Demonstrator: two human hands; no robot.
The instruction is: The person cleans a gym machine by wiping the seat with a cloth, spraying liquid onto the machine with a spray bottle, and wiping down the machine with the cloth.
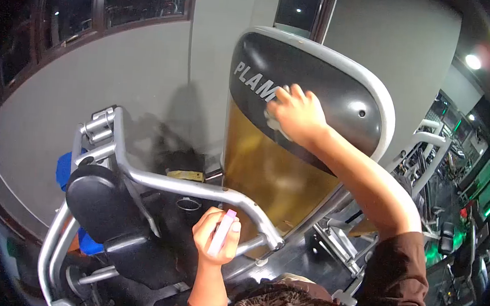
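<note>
My right hand [300, 116] is pressed against the black upper panel [328, 96] of a gym machine, beside its silver lettering. Its fingers are closed on a pale cloth [275, 124], part of which shows below them. Lower down, my left hand [208, 234] is wrapped round a slim white object with a pink end [221, 236], held upright; its kind is not clear. Beneath the black panel the machine has a yellowish translucent cover [278, 172].
A curved silver frame bar [197, 188] runs close behind my left hand. The machine's black seat pad [98, 202] is on the left, near a blue cloth-like item [63, 170]. A grey wall [131, 71] stands behind; more gym equipment [426, 160] is at right.
</note>
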